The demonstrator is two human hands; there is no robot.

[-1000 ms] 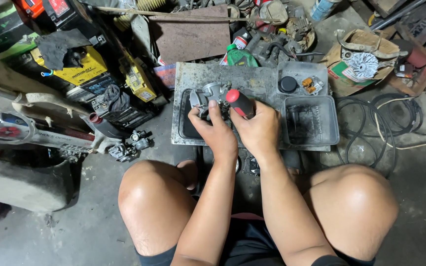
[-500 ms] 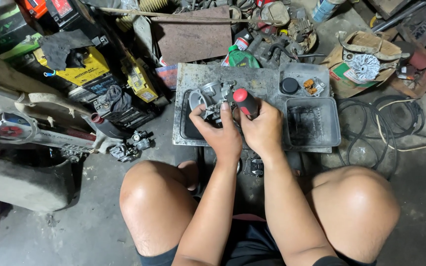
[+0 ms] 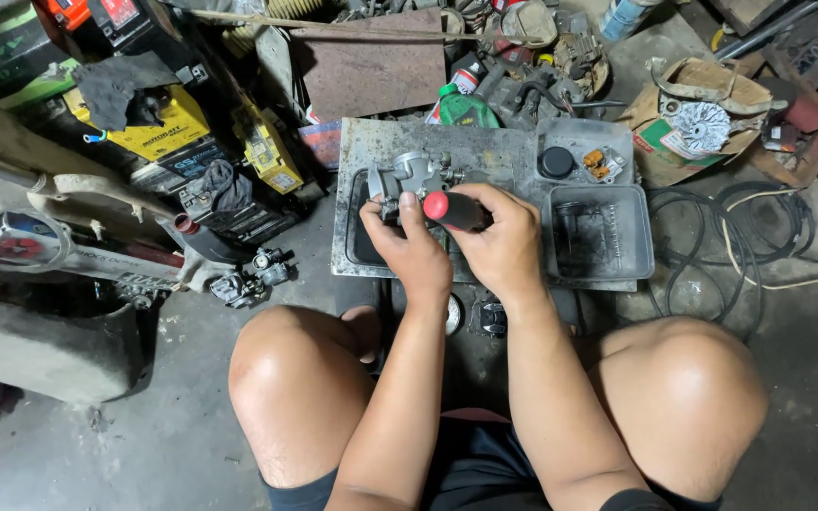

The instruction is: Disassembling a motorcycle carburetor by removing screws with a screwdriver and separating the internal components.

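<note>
A cluttered workshop floor of grey concrete. Near the bottom, bare knees frame the forearms. At centre frame, the left hand [image 3: 416,248] grips a metal carburetor [image 3: 411,176], while the right hand [image 3: 501,244] is closed around a red-and-black screwdriver handle [image 3: 453,210], over a dirty metal tray [image 3: 485,151]. Beyond, a green bottle [image 3: 467,106].

Screwdriver handle [image 3: 453,210]: red tip, black grip. Carburetor [image 3: 411,176]: dull silver-grey metal. Tray [image 3: 485,151]: grey, stained dark w/ grime. Bottle [image 3: 463,106]: green, red cap. Batteries [image 3: 165,123]: yellow tops, black sides. Round cap [image 3: 556,162]: black. Coiled cable [image 3: 750,237]: black. Shorts [image 3: 485,464]: black.
</note>
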